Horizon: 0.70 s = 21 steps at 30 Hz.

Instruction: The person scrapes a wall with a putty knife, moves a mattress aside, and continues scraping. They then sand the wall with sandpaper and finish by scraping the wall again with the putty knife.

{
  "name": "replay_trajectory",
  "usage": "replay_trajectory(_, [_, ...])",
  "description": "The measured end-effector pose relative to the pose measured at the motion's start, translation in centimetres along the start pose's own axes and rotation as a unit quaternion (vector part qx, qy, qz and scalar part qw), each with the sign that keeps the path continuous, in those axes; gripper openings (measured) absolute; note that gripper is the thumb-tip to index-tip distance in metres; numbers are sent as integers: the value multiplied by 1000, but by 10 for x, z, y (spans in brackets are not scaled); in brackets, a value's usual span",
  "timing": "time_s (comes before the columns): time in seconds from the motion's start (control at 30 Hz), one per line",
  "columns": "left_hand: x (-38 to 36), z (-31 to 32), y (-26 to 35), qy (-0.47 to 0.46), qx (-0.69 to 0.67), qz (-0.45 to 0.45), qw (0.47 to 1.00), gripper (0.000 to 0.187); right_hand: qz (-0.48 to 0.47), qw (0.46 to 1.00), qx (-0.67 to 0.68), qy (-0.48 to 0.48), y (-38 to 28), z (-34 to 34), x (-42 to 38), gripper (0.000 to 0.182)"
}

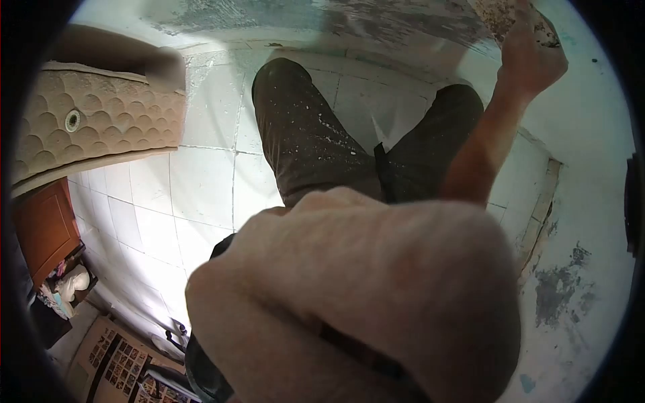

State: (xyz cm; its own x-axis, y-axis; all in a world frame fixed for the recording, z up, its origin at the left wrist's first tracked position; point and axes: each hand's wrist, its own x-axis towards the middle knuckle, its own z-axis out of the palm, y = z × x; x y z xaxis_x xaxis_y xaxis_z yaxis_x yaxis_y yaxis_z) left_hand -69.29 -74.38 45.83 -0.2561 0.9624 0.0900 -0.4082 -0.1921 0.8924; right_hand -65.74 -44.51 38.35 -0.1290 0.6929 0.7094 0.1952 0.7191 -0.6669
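My right hand [534,64] is raised against the wall at the top right. Its fingers are closed round a mottled, cream-and-brown flat piece [497,20], whose exact kind I cannot make out. The wall [416,47] there is pale, with worn grey patches. My left hand [363,269] fills the lower middle, blurred and very close to the camera. Its fingers are bent and pressed together, hiding anything inside them. Behind it show my legs in dark trousers [309,134] with white specks, knees toward the wall.
A beige quilted mattress [121,141] stands on its side at the left. Pale tiles [201,188] cover the floor. Farther down are a reddish-brown wooden door panel [47,225], white cloth [72,282] and a printed cardboard box [114,363]. Grey patches [564,289] mark the right wall.
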Motion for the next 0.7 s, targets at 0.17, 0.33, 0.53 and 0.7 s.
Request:
replay_trajectory(0.17, [-5, 0, 10, 25, 23, -33, 999, 38, 56, 993, 90, 57, -4, 5, -1, 24])
replay_trajectory(0.33, [-2, 12, 34, 61, 160, -143, 975, 38, 100, 992, 58, 50, -6, 5, 0, 23])
replay_trajectory(0.53, [-6, 3, 22, 40, 111, -98, 988, 35, 78, 993, 78, 46, 14, 1, 9, 24])
replay_trajectory(0.7, [-8, -1, 18, 35, 75, -80, 993, 33, 146, 989, 27, 16, -2, -2, 6, 28])
